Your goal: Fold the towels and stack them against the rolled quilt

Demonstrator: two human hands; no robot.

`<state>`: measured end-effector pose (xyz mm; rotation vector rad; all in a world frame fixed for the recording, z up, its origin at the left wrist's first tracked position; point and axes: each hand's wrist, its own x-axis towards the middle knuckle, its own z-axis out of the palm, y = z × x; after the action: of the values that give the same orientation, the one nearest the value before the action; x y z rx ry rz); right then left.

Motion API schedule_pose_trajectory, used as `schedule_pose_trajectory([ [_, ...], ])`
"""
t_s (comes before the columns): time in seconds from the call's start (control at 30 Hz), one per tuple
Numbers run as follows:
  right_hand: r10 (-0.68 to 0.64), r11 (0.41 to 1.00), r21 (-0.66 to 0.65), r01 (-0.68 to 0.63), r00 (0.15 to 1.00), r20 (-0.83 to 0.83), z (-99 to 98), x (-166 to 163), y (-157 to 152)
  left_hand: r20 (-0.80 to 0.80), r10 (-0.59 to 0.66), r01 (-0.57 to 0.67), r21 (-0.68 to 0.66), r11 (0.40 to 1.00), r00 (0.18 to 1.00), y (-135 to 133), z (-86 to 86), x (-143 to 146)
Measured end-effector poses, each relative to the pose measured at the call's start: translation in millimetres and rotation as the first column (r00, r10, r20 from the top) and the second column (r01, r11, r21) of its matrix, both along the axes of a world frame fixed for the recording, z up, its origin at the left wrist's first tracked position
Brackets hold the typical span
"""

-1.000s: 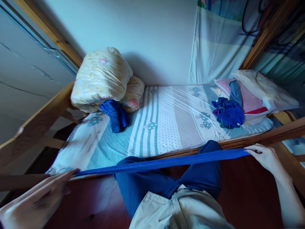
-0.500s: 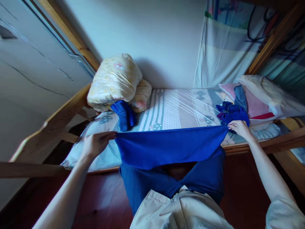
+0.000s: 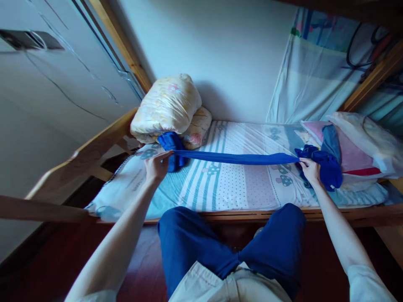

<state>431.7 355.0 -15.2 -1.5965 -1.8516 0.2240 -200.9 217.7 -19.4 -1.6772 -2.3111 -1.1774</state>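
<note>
Blue cloth (image 3: pixel 236 158) is pulled out tight into a long thin band across the bed, hovering a bit above the mattress (image 3: pixel 226 188) rather than lying on it, as far as I can tell. Left hand (image 3: pixel 156 166) has its fingers pinched shut around the left end of it, right next to a folded blue garment (image 3: pixel 170 144) that sits up against the stack of yellowish floral pillows (image 3: pixel 166 107) at that end of the bed. Right hand (image 3: pixel 310 170) is clamped on the other end, pretty much touching a crumpled blue heap of clothes (image 3: pixel 327 167) that lies in front of some pink and white bedding (image 3: pixel 352 140). Both arms are stretched out forward and spread wide, so the cloth runs almost straight between the two hands, just slightly lower on the right. Mattress sheet is striped and dotted with little mushroom prints on it. Bed has a wooden frame (image 3: pixel 94 147), with the rail running along the near edge. The person's knees in dark blue trousers (image 3: pixel 226 247) are right up against that near rail, with reddish floor to either side. Back wall (image 3: pixel 220 50) is plain white, and a pale sheet (image 3: pixel 311 84) hangs down in the right corner.
</note>
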Motion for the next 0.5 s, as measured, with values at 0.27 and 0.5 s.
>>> schedule_pose_trajectory([
  [0.27, 0.067, 0.953, -0.302, -0.024, 0.989, 0.131, -93.9, -22.4, -0.8, 0.064, -0.019, 0.04, -0.34, 0.94, 0.998, -4.5, -113.3, 1.3],
  [0.5, 0.185, 0.822, -0.566, 0.059, 0.913, 0.364, -164.6, -30.6, -12.7, 0.023, -0.152, 0.128, -0.668, 0.733, 0.988, -24.6, -195.0, 3.3],
])
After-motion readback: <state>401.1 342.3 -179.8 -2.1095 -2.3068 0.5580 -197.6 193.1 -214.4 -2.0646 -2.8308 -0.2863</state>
